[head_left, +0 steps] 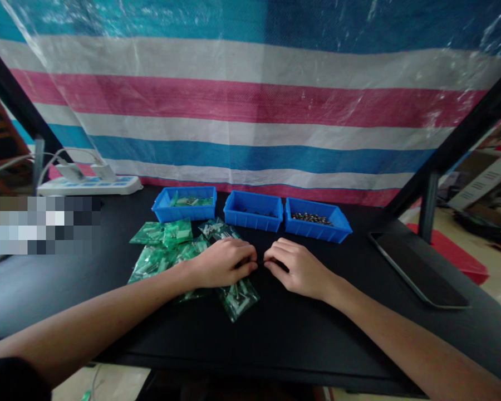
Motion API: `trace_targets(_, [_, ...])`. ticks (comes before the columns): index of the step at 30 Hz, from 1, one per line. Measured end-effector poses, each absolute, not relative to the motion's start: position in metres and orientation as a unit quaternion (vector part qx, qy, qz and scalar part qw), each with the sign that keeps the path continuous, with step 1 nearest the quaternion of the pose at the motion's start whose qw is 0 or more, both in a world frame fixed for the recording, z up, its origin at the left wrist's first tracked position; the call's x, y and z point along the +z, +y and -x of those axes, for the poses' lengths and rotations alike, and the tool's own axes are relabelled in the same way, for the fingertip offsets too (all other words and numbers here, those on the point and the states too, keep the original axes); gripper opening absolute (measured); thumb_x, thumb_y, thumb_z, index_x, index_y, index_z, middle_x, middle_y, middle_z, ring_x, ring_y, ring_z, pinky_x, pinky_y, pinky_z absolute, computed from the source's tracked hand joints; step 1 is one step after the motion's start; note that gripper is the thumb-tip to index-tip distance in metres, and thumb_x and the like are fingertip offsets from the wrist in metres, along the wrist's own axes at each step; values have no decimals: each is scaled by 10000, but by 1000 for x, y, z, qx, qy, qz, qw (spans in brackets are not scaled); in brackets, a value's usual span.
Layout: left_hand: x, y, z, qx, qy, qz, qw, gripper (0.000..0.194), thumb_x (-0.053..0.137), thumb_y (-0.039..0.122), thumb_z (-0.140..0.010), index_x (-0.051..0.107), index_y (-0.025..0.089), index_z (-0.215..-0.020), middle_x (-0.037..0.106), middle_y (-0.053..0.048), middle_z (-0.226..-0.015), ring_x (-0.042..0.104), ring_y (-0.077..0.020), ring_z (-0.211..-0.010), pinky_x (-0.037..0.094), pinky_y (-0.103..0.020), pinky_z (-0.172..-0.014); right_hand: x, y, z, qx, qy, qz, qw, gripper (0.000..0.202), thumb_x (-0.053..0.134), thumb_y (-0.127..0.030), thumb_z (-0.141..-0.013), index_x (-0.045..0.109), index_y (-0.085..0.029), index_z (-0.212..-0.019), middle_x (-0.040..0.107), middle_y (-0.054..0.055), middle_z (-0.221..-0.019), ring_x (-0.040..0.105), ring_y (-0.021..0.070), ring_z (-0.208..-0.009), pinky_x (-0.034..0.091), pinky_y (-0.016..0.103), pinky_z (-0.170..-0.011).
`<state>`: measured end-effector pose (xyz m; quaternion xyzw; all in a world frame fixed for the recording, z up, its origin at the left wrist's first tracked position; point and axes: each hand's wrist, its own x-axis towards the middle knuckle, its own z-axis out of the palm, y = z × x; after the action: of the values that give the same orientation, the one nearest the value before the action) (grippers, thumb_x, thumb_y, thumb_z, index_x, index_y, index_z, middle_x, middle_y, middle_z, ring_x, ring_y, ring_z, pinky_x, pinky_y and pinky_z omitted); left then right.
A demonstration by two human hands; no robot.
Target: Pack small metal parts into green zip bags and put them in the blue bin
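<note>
My left hand (225, 262) and my right hand (294, 264) face each other over the black table, their fingertips pinched and a small gap apart. Something small and dark seems to sit between them, too small to make out. Under and beside my left hand lies a pile of green-tinted clear plastic bags (158, 256) with small parts inside. One bag (240, 301) sticks out below my left wrist. Behind the hands stand three blue bins: the left bin (183, 213) holds green bags, the middle bin (253, 220) a few dark bits, the right bin (317, 229) many small metal parts.
A phone-like dark slab (417, 270) lies at the right of the table (317, 340). A white power strip (92, 185) with plugs and cables is at the back left. Striped plastic sheeting (250, 111) hangs behind, between black frame posts. A red stool-like object (459, 259) stands beyond the right edge.
</note>
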<state>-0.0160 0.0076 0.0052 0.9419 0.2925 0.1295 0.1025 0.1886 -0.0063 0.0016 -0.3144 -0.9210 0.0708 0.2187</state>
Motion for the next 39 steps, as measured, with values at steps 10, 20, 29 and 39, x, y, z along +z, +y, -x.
trace_targets(10, [6,8,16,125,284,-945,104,124,470,290,-846,535,186,-870,591,-3,-753,554,-144,-713,377,-242,-680,0,-5,-188,65,-923,307,223,139,444,-165,-873,565,-152,-808,567,43,-738,486,158,-712,396,285,-664])
trace_targets(20, [6,8,16,128,285,-945,100,124,433,237,-859,543,182,-871,602,-13,-786,565,-149,-745,384,-248,-697,2,-7,-188,73,-919,324,213,77,501,-201,-852,567,-161,-852,572,40,-765,498,159,-731,404,276,-657])
trace_targets(29, [6,8,16,127,287,-944,99,137,421,237,-868,544,180,-883,606,-17,-800,570,-150,-758,387,-248,-711,-1,-5,-187,65,-924,319,202,76,491,-177,-859,563,-158,-845,576,41,-775,499,162,-745,403,285,-681])
trace_targets(39, [7,7,16,125,284,-945,104,136,453,283,-856,548,185,-862,601,-8,-775,567,-147,-735,386,-247,-705,-2,-4,-188,67,-924,310,212,116,462,-163,-870,567,-155,-823,577,42,-759,497,157,-724,401,284,-670])
